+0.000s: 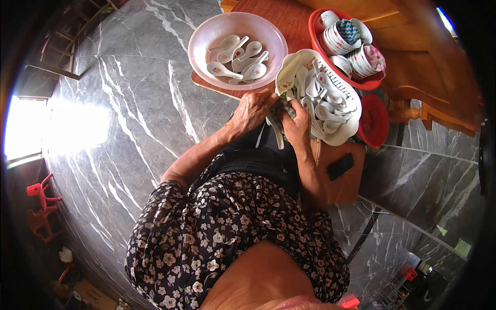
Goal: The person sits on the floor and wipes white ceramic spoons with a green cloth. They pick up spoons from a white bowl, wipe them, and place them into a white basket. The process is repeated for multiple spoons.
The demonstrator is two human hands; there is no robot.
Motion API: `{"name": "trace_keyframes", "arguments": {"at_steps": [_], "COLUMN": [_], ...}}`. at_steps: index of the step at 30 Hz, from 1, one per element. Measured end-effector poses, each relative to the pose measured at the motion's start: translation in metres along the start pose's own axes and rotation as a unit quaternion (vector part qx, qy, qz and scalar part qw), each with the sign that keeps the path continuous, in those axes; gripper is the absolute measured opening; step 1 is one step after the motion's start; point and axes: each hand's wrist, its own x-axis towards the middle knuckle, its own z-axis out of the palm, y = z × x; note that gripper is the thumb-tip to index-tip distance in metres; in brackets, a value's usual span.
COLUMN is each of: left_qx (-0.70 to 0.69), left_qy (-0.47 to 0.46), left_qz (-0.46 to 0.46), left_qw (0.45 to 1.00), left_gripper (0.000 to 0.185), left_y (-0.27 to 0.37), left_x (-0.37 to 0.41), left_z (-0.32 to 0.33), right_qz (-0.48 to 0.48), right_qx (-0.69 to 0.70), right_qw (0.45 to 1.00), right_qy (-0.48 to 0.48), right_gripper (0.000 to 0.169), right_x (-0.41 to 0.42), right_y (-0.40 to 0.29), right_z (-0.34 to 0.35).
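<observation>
A white ceramic spoon (276,131) is held in a patterned cloth (282,108) between both hands, its handle pointing down over the lap. My left hand (254,108) pinches the cloth and the spoon's upper part from the left. From the right, my right hand (296,122) grips the cloth around the spoon; the bowl of the spoon is hidden. Just beyond, a white plastic basket (350,128) holds many white spoons with floral prints (327,112). At the upper left, a translucent round basin (199,42) holds several more such spoons (224,71).
A red basin (316,29) of stacked bowls (335,40) and cloths stands behind the basket, with a smaller red basin (375,120) below it. A black phone (340,166) lies on a brown stool (350,190). The wooden table (209,83) supports the translucent basin.
</observation>
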Motion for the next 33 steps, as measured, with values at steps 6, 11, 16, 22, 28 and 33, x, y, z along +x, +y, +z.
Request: {"name": "trace_keyframes", "arguments": {"at_steps": [6, 11, 16, 22, 28, 33], "left_qx": [-0.012, -0.055, -0.04, -0.087, -0.11, -0.063], "left_qy": [-0.021, 0.054, 0.064, 0.096, 0.12, 0.113], "left_qz": [-0.019, -0.005, -0.041, -0.067, -0.018, -0.045], "left_qw": [1.0, 0.997, 0.996, 0.989, 0.987, 0.991], "left_gripper": [0.025, 0.023, 0.021, 0.023, 0.026, 0.027], "left_y": [0.0, -0.014, 0.004, 0.007, -0.004, -0.003], "left_x": [-0.004, 0.002, 0.007, 0.012, 0.019, 0.018], "left_z": [0.002, 0.006, -0.009, -0.021, -0.028, -0.03], "right_qz": [-0.016, -0.016, 0.021, 0.037, 0.011, -0.008], "right_qx": [-0.062, 0.007, 0.094, 0.185, 0.174, 0.117], "right_qw": [0.998, 1.0, 0.995, 0.981, 0.981, 0.99], "right_qy": [0.009, 0.019, -0.006, -0.038, -0.085, -0.076], "right_gripper": [0.026, 0.026, 0.025, 0.027, 0.024, 0.022], "right_x": [0.006, 0.01, 0.003, -0.013, -0.023, -0.015], "right_y": [-0.012, -0.002, 0.004, 0.011, -0.008, -0.004], "right_z": [-0.003, 0.012, 0.016, 0.017, 0.007, 0.005]}}
